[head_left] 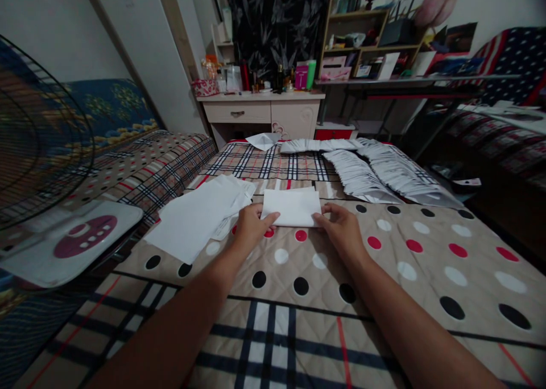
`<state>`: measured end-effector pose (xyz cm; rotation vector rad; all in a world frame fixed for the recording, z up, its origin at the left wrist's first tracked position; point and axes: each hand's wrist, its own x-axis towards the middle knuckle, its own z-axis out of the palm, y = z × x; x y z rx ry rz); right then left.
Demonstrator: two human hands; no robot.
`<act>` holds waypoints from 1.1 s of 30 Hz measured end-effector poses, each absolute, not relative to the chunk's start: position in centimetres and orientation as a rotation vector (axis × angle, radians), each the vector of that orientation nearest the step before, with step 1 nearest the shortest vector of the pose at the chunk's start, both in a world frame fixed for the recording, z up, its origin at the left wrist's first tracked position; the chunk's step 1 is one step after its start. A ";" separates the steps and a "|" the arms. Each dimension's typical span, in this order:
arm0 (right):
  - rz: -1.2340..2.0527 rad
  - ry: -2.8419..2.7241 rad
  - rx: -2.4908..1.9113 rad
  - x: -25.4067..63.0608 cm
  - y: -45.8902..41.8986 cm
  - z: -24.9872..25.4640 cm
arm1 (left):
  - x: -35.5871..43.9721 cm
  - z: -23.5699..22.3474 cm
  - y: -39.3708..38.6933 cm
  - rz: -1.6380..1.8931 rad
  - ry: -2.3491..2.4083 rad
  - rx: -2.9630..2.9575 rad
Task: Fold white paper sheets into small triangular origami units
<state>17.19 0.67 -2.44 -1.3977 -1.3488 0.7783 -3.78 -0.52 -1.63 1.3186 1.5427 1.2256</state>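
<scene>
A folded sheet of white paper (pixel 292 207) lies between my hands, low over the patterned bedspread. My left hand (pixel 252 223) pinches its left edge, thumb on top and fingers behind. At the right edge my right hand (pixel 340 225) grips it the same way, with the thumb near the lower corner. To the left is a loose pile of flat white sheets (pixel 198 215), some with faint print showing. Rows of folded papers (pixel 360 176) stand packed together at the far right, and another row (pixel 318 145) runs along the back.
A single white sheet (pixel 262 141) rests at the bed's far edge. On the left stand a fan (pixel 38 133) and a white folding table (pixel 85 241). A cream dresser (pixel 260 113) holding bottles is beyond the bed, with a shelf unit (pixel 358 48) to its right.
</scene>
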 end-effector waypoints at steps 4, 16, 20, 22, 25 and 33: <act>1.113 -1.111 -1.258 17.0 0.3 -1.5 | -3.6 -2.0 -0.6 1.250 1.496 1.388; 1.278 -1.076 -1.102 16.8 -0.2 -1.9 | -4.3 -1.5 -0.1 1.475 1.166 1.124; 1.216 -1.109 -1.090 16.7 -0.2 -1.8 | -4.4 -1.9 -0.2 1.385 1.183 1.062; 1.162 -1.104 -1.085 16.8 -0.2 -1.6 | -4.5 -2.1 -0.2 1.351 1.252 1.155; 1.126 -1.083 -1.122 16.9 -0.3 -1.4 | -4.4 -2.2 -0.2 1.324 1.326 1.245; 1.111 -1.074 -1.191 16.5 -0.7 -1.3 | -4.1 -1.9 -0.3 1.482 1.418 1.242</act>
